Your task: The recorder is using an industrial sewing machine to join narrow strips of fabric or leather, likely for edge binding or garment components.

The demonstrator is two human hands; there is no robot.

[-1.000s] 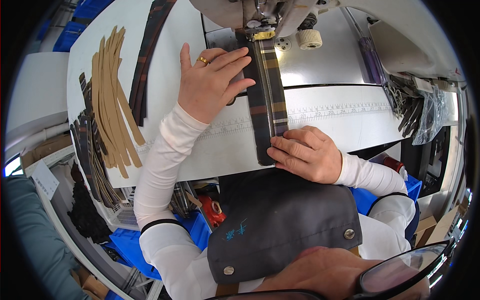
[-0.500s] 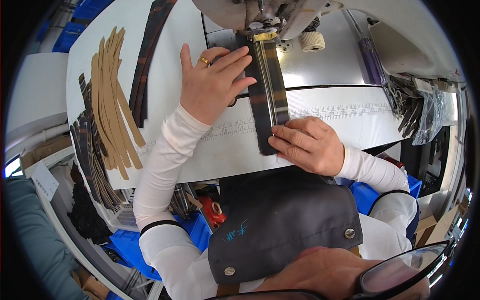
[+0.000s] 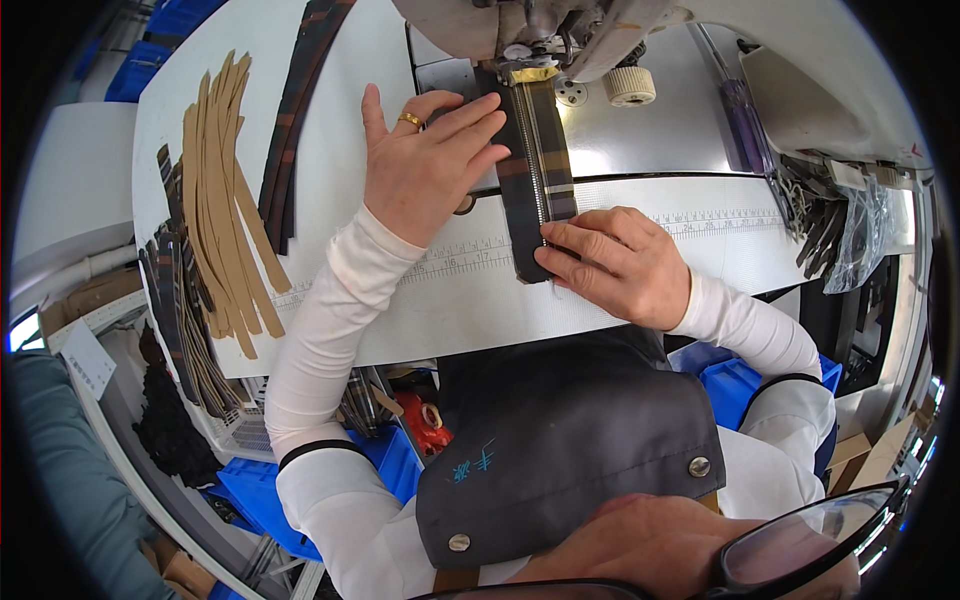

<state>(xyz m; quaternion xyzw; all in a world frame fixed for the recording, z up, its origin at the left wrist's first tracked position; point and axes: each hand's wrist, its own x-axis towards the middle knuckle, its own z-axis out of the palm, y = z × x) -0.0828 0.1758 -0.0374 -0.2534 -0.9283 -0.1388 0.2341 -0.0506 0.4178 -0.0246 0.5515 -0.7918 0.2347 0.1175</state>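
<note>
A dark plaid fabric strip [image 3: 524, 225] runs lengthwise under the sewing machine [image 3: 610, 25], with a metal-toothed zipper [image 3: 536, 150] along its middle. Its far end is beneath a yellow piece [image 3: 532, 75] at the presser foot. My left hand [image 3: 425, 165], wearing a gold ring, lies to the left of the strip. The fingers are spread, and their tips touch its left edge close to the foot. Near the strip's front end, my right hand [image 3: 625, 262] pinches the zipper strip from the right, thumb and fingers together. The needle's tip cannot be made out.
Tan strips [image 3: 222, 200] lie in a bundle at the table's left, beside plaid strips [image 3: 300, 110]. A printed ruler [image 3: 680, 218] crosses the white table. A purple-handled tool [image 3: 742, 125] and dark scraps [image 3: 825, 225] are at the right. Blue bins [image 3: 400, 465] stand below.
The zipper strip has moved away from me, farther under the machine; its front end is farther from the table edge. My right hand has moved forward with it. My left hand has barely shifted.
</note>
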